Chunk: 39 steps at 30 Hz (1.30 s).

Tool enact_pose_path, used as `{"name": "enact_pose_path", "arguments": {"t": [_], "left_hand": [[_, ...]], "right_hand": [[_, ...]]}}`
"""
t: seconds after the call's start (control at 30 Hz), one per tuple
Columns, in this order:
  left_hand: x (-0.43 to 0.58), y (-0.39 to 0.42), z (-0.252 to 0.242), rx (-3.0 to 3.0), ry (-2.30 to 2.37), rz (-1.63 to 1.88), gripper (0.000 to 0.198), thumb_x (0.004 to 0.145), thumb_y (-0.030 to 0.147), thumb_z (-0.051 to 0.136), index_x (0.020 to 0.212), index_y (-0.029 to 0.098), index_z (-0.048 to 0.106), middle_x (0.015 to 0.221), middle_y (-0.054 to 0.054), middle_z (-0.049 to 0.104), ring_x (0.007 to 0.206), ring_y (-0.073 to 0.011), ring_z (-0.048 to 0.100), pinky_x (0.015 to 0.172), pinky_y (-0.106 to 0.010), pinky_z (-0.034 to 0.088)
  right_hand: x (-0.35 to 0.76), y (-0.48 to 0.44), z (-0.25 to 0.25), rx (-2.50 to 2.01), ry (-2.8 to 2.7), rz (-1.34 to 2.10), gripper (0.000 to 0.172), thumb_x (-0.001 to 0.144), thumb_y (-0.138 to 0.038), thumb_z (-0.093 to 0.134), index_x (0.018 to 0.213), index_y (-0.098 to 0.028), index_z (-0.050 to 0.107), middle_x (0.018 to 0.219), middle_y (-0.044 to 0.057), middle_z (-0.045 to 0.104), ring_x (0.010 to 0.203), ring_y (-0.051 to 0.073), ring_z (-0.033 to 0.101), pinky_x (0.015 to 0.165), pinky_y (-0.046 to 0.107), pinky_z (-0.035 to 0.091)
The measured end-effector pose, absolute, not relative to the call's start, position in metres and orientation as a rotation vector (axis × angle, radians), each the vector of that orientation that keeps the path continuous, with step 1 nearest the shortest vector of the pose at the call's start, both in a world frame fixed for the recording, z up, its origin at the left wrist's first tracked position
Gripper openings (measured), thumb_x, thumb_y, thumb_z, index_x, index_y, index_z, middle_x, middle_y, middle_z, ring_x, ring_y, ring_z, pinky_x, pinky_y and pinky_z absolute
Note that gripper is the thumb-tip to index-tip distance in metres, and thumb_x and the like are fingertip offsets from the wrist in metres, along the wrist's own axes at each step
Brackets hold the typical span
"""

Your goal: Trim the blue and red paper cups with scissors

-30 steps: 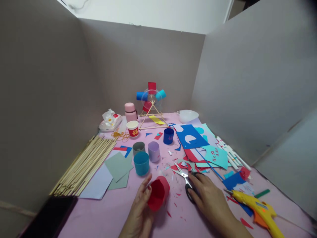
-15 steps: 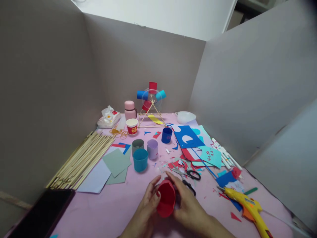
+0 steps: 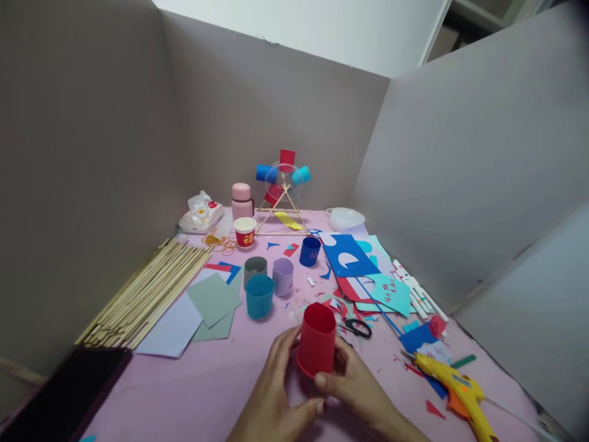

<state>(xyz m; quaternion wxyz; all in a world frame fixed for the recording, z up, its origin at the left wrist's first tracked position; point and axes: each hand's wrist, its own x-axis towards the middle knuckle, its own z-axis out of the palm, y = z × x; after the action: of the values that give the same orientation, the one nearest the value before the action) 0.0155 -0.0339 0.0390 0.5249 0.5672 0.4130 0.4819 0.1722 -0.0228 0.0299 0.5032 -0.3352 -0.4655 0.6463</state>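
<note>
A red paper cup (image 3: 318, 341) stands almost upright between my two hands, near the front of the table. My left hand (image 3: 275, 388) is curled around its left side, the thumb low in front. My right hand (image 3: 361, 383) grips the right side, with its thumb pressed near the cup's lower edge. Around the bottom runs a wider red rim; what lies beneath is partly hidden by my fingers. Just beyond are scissors (image 3: 359, 328) with black handles, partly covered. A teal paper cup (image 3: 260, 297), a lilac one (image 3: 283, 277) and a grey one (image 3: 255, 270) stand to the left.
Wooden sticks (image 3: 147, 291) and a dark flat device (image 3: 69, 393) lie left. A yellow glue gun (image 3: 453, 387), markers (image 3: 418, 291) and cut paper (image 3: 352, 255) occupy the right. Behind stand a dark blue cup (image 3: 310, 252), a pink flask (image 3: 242, 201) and a stick-framed wheel (image 3: 284, 181).
The red cup has turned from its opening facing me to nearly upright, showing its side. My hands have shifted their hold lower around it. The view has moved slightly.
</note>
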Motion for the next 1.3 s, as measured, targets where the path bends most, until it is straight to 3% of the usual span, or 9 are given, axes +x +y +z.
{"name": "enact_pose_path", "arguments": {"t": [0.07, 0.2, 0.4, 0.7, 0.93, 1.03, 1.17, 1.3], "left_hand": [[0.019, -0.036, 0.038, 1.405, 1.047, 1.195, 0.071, 0.063, 0.006, 0.073, 0.129, 0.026, 0.054, 0.137, -0.013, 0.056, 0.125, -0.0352, 0.048, 0.106, -0.048, 0.032], [0.021, -0.035, 0.029, 1.343, 1.064, 1.232, 0.064, 0.070, 0.021, 0.074, 0.130, 0.026, 0.053, 0.135, -0.014, 0.058, 0.123, -0.0367, 0.052, 0.103, -0.048, 0.036], [0.019, -0.033, 0.026, 1.308, 1.068, 1.239, 0.065, 0.067, 0.024, 0.076, 0.129, 0.026, 0.055, 0.137, -0.013, 0.058, 0.127, -0.0374, 0.048, 0.107, -0.047, 0.032], [0.016, -0.030, 0.025, 1.511, 1.144, 1.109, 0.059, 0.071, 0.020, 0.070, 0.127, 0.023, 0.053, 0.133, -0.014, 0.061, 0.122, -0.0342, 0.054, 0.101, -0.047, 0.043], [0.019, -0.029, 0.034, 1.261, 0.899, 1.039, 0.057, 0.078, 0.029, 0.065, 0.132, 0.023, 0.046, 0.138, -0.014, 0.056, 0.124, -0.0300, 0.053, 0.105, -0.044, 0.040], [0.018, -0.030, 0.034, 1.150, 0.849, 1.004, 0.063, 0.073, 0.040, 0.069, 0.130, 0.023, 0.047, 0.134, -0.015, 0.058, 0.120, -0.0319, 0.056, 0.101, -0.044, 0.043], [0.021, -0.033, 0.032, 1.285, 1.108, 0.986, 0.066, 0.065, 0.046, 0.074, 0.123, 0.019, 0.055, 0.114, -0.017, 0.070, 0.107, -0.0363, 0.063, 0.094, -0.048, 0.046], [0.024, -0.033, 0.030, 1.361, 1.272, 1.117, 0.065, 0.064, 0.049, 0.073, 0.122, 0.022, 0.058, 0.113, -0.014, 0.070, 0.113, -0.0379, 0.059, 0.097, -0.049, 0.044]], "right_hand": [[0.171, -0.024, 0.030, -0.803, -1.117, 1.587, 0.073, 0.055, -0.049, 0.087, 0.116, -0.018, 0.062, 0.113, 0.011, 0.069, 0.107, 0.031, 0.061, 0.093, 0.042, 0.044], [0.168, -0.026, 0.031, -0.786, -1.131, 1.625, 0.076, 0.052, -0.047, 0.089, 0.116, -0.017, 0.061, 0.116, 0.012, 0.068, 0.110, 0.033, 0.060, 0.094, 0.043, 0.043], [0.168, -0.026, 0.028, -0.759, -1.082, 1.642, 0.078, 0.050, -0.041, 0.092, 0.117, -0.018, 0.060, 0.118, 0.014, 0.067, 0.111, 0.033, 0.060, 0.093, 0.043, 0.045], [0.168, -0.027, 0.030, -0.729, -1.067, 1.646, 0.067, 0.055, -0.026, 0.091, 0.112, -0.020, 0.057, 0.117, 0.011, 0.066, 0.108, 0.029, 0.060, 0.092, 0.040, 0.045], [0.170, -0.025, 0.034, -0.811, -1.028, 1.603, 0.062, 0.053, -0.012, 0.085, 0.108, -0.020, 0.058, 0.110, 0.008, 0.067, 0.098, 0.025, 0.064, 0.083, 0.035, 0.048], [0.171, -0.025, 0.036, -0.840, -1.070, 1.578, 0.059, 0.054, -0.005, 0.078, 0.107, -0.020, 0.059, 0.107, 0.006, 0.068, 0.096, 0.025, 0.064, 0.080, 0.034, 0.050], [0.172, -0.026, 0.036, -0.906, -1.229, 1.469, 0.061, 0.053, 0.004, 0.064, 0.109, -0.021, 0.060, 0.106, 0.005, 0.068, 0.096, 0.024, 0.064, 0.080, 0.032, 0.050], [0.171, -0.027, 0.031, -0.904, -1.251, 1.494, 0.069, 0.056, -0.003, 0.075, 0.119, -0.023, 0.053, 0.100, 0.003, 0.068, 0.083, 0.018, 0.065, 0.068, 0.025, 0.049]]}}
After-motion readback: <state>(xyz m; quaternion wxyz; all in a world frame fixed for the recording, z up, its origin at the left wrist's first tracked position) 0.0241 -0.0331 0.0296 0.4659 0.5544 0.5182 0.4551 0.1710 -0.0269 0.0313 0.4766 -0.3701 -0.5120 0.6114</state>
